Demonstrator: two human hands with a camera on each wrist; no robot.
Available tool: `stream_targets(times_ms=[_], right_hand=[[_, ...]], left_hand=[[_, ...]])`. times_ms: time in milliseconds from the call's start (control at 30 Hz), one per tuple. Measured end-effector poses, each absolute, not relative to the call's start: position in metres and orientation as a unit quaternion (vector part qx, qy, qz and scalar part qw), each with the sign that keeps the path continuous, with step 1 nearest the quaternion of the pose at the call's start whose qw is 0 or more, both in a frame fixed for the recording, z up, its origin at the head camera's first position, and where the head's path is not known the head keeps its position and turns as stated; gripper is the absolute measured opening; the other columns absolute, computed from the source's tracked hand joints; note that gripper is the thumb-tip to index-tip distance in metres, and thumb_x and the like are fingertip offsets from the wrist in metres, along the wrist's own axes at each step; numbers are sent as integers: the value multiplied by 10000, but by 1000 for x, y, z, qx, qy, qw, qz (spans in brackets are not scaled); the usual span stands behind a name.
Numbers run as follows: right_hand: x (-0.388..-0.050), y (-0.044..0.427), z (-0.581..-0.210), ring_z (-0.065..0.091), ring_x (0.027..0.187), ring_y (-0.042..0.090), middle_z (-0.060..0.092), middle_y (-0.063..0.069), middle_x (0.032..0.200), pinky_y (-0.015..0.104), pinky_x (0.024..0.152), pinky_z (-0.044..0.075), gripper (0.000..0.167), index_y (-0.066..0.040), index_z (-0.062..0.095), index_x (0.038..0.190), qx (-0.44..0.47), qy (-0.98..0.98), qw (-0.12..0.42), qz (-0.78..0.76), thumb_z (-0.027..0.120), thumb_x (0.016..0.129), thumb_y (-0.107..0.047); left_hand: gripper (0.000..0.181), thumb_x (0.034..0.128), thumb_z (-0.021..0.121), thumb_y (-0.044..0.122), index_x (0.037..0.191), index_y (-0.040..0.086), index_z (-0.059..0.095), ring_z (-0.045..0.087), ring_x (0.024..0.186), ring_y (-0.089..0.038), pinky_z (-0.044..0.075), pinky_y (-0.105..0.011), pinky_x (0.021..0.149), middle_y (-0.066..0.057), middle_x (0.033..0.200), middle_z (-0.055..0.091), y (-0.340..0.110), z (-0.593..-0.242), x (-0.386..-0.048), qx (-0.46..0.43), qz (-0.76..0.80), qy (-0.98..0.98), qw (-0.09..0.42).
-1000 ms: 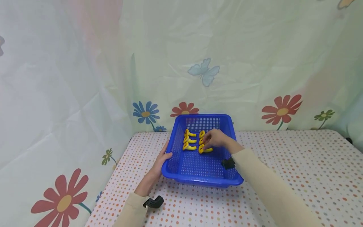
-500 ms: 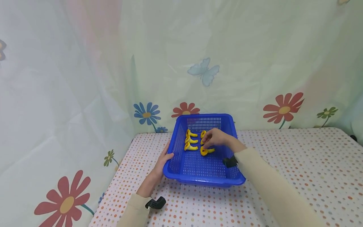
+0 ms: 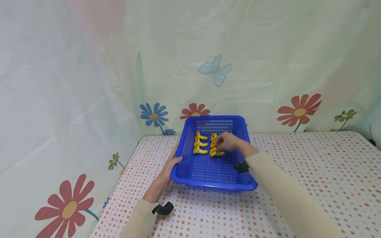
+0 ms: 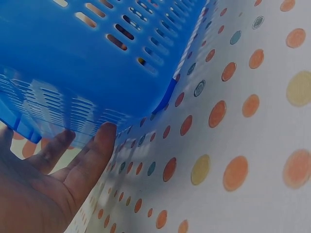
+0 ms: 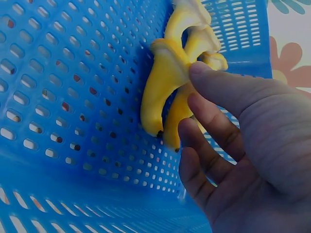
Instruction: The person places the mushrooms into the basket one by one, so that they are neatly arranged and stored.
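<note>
A blue perforated plastic basket [image 3: 214,172] stands on the table. Inside it lie two rows of yellow chanterelle-shaped mushrooms, three in the left row [image 3: 201,150] and three in the right row. My left hand [image 3: 171,163] holds the basket's left side, thumb over the rim and fingers along the outer wall. My right hand [image 3: 227,141] is inside, over the right row, covering some of the stems. In the right wrist view its thumb tip touches the cap of the nearest mushroom [image 5: 163,92]. The other fingers are loosely bent beside the stems, with no pinch visible.
The table [image 3: 303,165] has a white cloth with coloured dots. A pale fabric backdrop [image 3: 253,66] printed with flowers and a butterfly rises behind and to the left. The basket's far edge is close to it.
The nearest mushroom in the right row has been straightened, its cap now nearer the row. My right hand shifts slightly over it. My left hand stays on the basket.
</note>
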State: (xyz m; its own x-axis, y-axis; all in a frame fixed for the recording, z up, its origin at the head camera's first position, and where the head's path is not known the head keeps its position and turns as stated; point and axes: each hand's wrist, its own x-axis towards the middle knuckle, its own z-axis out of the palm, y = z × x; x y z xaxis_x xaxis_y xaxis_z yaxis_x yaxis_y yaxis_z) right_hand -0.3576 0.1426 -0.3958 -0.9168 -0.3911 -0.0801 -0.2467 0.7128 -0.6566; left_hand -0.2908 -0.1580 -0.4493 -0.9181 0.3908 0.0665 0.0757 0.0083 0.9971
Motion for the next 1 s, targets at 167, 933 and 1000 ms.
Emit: stream_targets(times_ms=[167,933,1000], right_hand=[[-359,142,-396,618,790,181,721,88,929,294,732,547,92,11,761,1007,-163,923,108,-330,750,938,-47],[-361,141,-398,668,799,168,755,124,1076,331,753,593,154,6,785,1081,-163,919,128,-336,659,1005,-35],[-361,142,-397,665,781,168,753,125,1077,329,738,586,158,8,784,1080,-167,918,126,-336,650,1009,-38]], left_hand=[[753,1053,418,245,1703,221,38,106,1593,-415,129,-620,1248,-112,1760,54,-159,-448,-292,166,685,699,118],[757,1053,418,249,1702,202,33,81,1599,-404,116,-614,1250,-105,1763,35,-158,-449,-292,173,671,712,109],[757,1053,418,252,1702,202,32,74,1599,-405,106,-617,1250,-106,1763,32,-158,-449,-293,173,673,711,108]])
